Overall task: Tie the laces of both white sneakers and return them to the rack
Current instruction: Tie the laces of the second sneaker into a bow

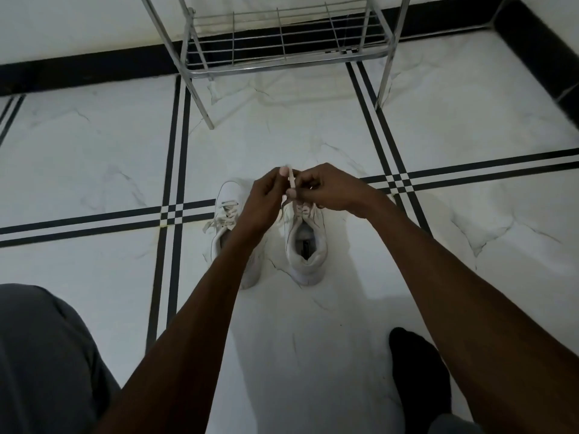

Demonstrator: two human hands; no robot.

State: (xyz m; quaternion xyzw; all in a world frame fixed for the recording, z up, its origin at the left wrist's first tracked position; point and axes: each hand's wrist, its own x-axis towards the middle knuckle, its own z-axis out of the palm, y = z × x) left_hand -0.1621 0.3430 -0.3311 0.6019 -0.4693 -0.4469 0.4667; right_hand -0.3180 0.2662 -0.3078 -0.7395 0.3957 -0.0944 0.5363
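Two white sneakers stand side by side on the tiled floor, toes pointing away from me. The left sneaker (226, 211) has loose laces spread to its left and is partly hidden by my left forearm. Above the right sneaker (308, 242) both hands meet, holding its lace (292, 180) pulled upward. My left hand (263, 202) pinches the lace between thumb and fingers. My right hand (326, 186) grips the same lace just to the right. The metal shoe rack (282, 62) stands beyond the sneakers, its lowest shelf bare.
White marble-look floor tiles carry black double stripes (175, 183). A black skirting (87, 70) runs along the white wall behind the rack. My grey-trousered knee (40, 355) sits at lower left and my foot in a dark sock (416, 380) at lower right.
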